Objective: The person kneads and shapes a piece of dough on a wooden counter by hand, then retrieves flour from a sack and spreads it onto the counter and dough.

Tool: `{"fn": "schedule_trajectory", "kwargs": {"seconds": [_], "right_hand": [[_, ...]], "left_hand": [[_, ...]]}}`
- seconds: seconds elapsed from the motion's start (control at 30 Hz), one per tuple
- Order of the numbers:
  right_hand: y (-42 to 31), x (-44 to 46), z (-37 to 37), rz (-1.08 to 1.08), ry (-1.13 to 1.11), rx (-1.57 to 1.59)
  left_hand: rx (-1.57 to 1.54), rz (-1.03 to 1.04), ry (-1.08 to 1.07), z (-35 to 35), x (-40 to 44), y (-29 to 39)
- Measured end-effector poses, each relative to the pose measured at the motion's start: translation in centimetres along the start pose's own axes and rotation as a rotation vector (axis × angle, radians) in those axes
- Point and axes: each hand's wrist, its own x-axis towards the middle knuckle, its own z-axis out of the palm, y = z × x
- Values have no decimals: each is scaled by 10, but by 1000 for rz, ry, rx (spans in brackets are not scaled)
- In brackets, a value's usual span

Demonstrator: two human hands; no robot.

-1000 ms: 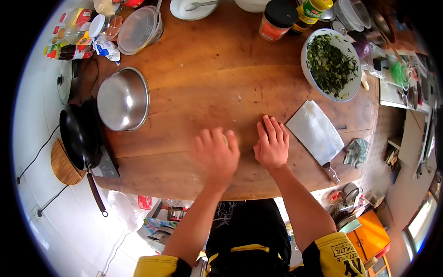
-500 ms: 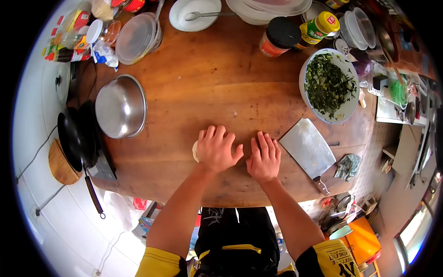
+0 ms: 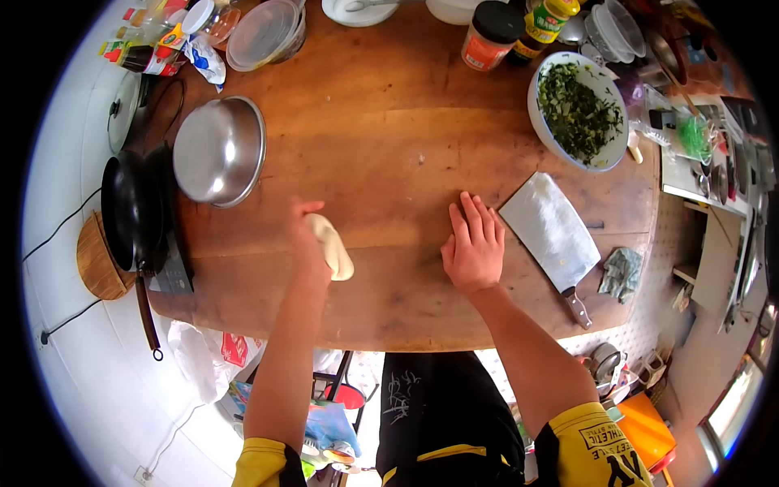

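While the right hand [image 3: 473, 252] lies palm down on the table [image 3: 381, 170], fingers straight and slightly spread, the left hand [image 3: 307, 242] stands on edge against the dough [image 3: 334, 250]; motion blur, cannot tell whether it grips. Dough lies on the table, well apart from the right hand. Cleaver [image 3: 552, 231] flat just beside the right hand, handle toward the near edge, occupying the space between that hand and the cloth [image 3: 621, 274]. Pan [image 3: 130, 211] at far left; basin [image 3: 217, 152] beyond the left hand. Farther right, bowl [image 3: 548, 134] of chopped greens [image 3: 578, 114]; behind it, jar [image 3: 487, 53] and bottle [image 3: 545, 26]. Far left corner: tub [image 3: 264, 36]. Surface: brown wood, seamed, lightly marked. Room: white tiled wall [image 3: 61, 191] left, patterned floor [image 3: 661, 235] right
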Motion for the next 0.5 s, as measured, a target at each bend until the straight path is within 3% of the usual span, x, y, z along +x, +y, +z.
{"fn": "schedule_trajectory", "kwargs": {"seconds": [0.1,0.13,0.17,0.23,0.27,0.3,0.37,0.43,0.47,0.5], "right_hand": [[0,0,-1,-7,8,10],[3,-1,1,-18,8,15],[3,0,1,-16,10,10],[1,-1,-1,-9,-3,11],[2,-1,0,-8,-3,9],[2,-2,1,-12,5,10],[3,-1,1,-18,14,17],[2,-1,1,-11,25,19],[1,-1,1,-5,27,23],[2,0,1,-8,25,25]], "left_hand": [[-170,-58,38,0,2,17],[-26,102,-39,2,9,16],[-27,102,-44,12,19,4],[270,786,108,32,36,-27],[517,639,184,45,21,-24],[517,636,185,56,10,-20],[814,858,138,71,-4,-11],[773,793,79,70,3,-3],[547,590,-32,64,16,0],[169,233,-156,67,5,23]]}}
